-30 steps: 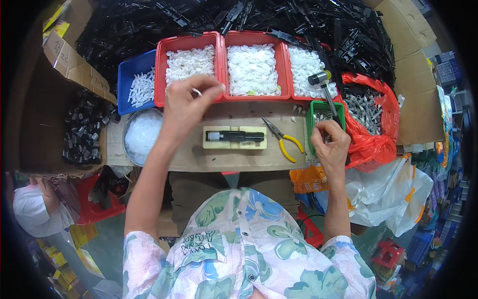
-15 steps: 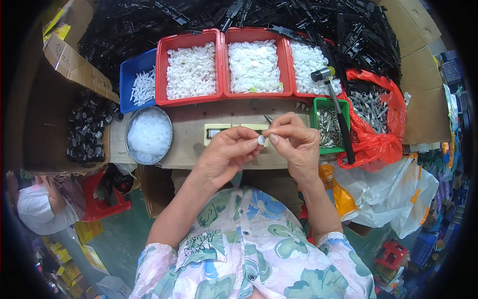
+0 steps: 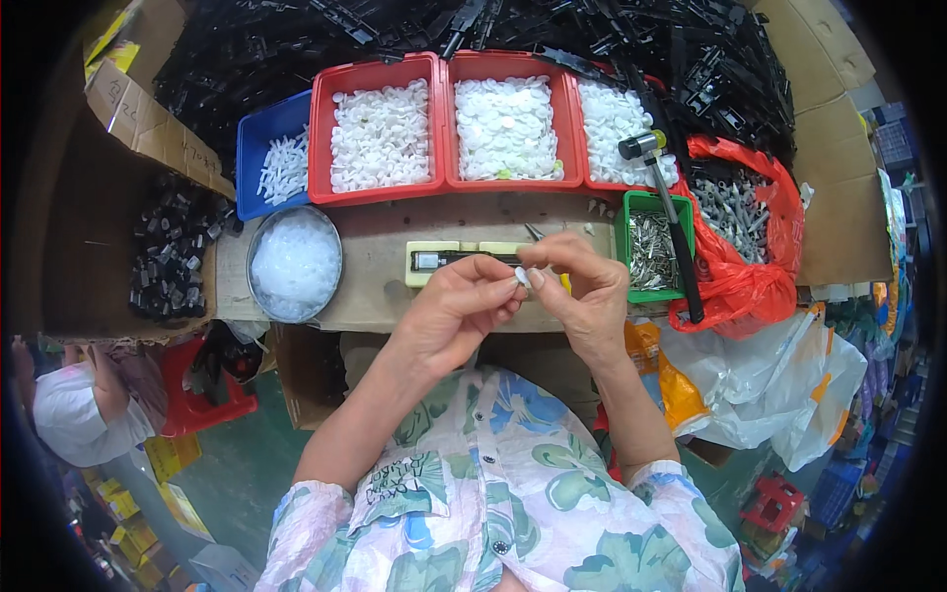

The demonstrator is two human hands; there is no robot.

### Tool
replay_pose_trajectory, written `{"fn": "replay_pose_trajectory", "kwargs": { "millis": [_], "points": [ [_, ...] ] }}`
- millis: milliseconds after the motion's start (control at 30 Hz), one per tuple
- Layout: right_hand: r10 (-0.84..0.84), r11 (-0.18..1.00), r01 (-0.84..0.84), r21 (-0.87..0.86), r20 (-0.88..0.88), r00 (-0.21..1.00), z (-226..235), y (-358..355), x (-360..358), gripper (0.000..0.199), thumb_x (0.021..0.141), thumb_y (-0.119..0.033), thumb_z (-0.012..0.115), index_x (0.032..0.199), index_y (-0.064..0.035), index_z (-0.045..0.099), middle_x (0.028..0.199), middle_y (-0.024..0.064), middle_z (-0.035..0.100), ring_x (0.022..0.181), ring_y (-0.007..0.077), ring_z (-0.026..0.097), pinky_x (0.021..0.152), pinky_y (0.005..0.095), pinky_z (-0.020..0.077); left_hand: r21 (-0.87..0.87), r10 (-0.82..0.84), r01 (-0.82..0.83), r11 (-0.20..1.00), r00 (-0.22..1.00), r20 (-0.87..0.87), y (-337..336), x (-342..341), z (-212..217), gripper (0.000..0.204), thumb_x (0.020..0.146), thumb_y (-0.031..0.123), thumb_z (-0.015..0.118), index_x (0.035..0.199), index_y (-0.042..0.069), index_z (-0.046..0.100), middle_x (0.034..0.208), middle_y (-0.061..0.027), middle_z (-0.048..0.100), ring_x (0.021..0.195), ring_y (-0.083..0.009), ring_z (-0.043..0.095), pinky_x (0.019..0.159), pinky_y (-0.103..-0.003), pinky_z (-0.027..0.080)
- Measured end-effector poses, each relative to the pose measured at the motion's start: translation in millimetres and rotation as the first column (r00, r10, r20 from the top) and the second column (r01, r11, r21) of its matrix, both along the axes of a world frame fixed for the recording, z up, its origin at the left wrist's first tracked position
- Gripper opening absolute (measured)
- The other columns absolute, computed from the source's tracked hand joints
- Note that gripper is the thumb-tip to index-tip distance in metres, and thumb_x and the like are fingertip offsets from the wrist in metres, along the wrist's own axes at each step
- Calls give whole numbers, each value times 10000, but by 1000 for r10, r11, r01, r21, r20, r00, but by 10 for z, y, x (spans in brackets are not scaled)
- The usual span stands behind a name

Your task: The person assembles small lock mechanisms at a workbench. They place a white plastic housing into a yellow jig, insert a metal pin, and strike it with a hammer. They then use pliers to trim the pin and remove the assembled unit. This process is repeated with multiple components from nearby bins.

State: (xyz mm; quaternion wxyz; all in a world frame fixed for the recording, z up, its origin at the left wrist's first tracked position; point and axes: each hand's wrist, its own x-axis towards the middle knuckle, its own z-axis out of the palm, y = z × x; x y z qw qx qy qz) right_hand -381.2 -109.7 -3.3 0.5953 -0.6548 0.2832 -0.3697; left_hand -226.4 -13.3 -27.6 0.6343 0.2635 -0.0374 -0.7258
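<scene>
My left hand (image 3: 459, 306) and my right hand (image 3: 584, 291) meet over the front of the wooden bench (image 3: 380, 247). Both pinch a small white plastic part (image 3: 523, 279) between their fingertips. Right behind the hands lies a pale yellow jig (image 3: 439, 261) with a dark slot. A green tray of small metal pins (image 3: 648, 247) stands just right of my right hand.
Three red bins (image 3: 380, 133) of white plastic parts and a blue bin (image 3: 278, 158) line the back. A round metal bowl (image 3: 294, 261) of white parts sits left. A hammer (image 3: 666, 212) leans over an orange bag (image 3: 750, 247) of metal parts. Black parts are heaped behind. Another person (image 3: 79, 405) crouches lower left.
A second ago my left hand was in a red bin and my right hand in the green tray. Both came together at the bench front, holding the white part.
</scene>
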Motion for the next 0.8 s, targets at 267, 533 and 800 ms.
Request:
{"fn": "replay_pose_trajectory", "kwargs": {
  "millis": [267, 533, 800],
  "points": [
    [13, 972, -24, -234, -48, 999, -5, 101, 67, 125, 799, 34, 739, 918, 10, 712, 895, 91, 713, 827, 195, 675, 757, 312, 513, -40, 145, -140, 989, 971, 191, 91, 21, 104, 194, 893, -1, 711, 1075, 34, 651, 911, -59, 691, 812, -119, 659, 724, -233, 538],
    [97, 965, -126, -229, -131, 987, 10, 108, 142, 81, 826, 36, 693, 900, 26, 661, 863, 105, 679, 810, 240, 653, 731, 340, 500, -92, 145, -113, 989, 789, 596, 203, 79, 91, 329, 881, 3, 731, 1202, -12, 665, 959, -41, 689, 838, -86, 637, 754, -223, 531],
    [136, 949, -167, -267, -131, 982, -108, 111, 333, 110, 824, 29, 700, 921, 20, 649, 867, 112, 664, 822, 268, 645, 726, 356, 492, -210, 237, -112, 971, 399, 886, 316, 220, 27, 366, 848, 12, 776, 1198, -12, 673, 994, -44, 685, 883, -97, 630, 766, -243, 524]
  ]
}}
